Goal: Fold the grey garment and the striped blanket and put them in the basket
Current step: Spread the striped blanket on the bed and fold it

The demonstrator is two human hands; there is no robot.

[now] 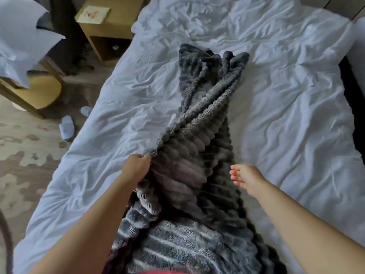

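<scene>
Across most of the view a bed (286,95) is seen, covered by a crumpled white sheet. Down its middle the striped blanket (197,147) is laid lengthwise, dark grey and thickly ribbed. It is bunched into long folds and narrows to a peak at the far end, while its paler near end is spread at the bottom edge of the view. Left of the bed a patterned carpet (29,155) is shown. On it a chair (39,93) with a yellow seat is half hidden by a pale cloth (21,36) draped over it. Farther back, hard against the bed's left side, a wooden nightstand (110,26) is placed, with a small card (95,13) lying on top. Two white slippers (67,127) are left on the carpet between chair and bed. The blanket's left edge is gripped by the left hand (136,167), its fingers curled round the fabric. The right hand (245,175) is held with fingers relaxed and loosely together at the blanket's right edge, gripping nothing; whether it touches the blanket cannot be told.
</scene>
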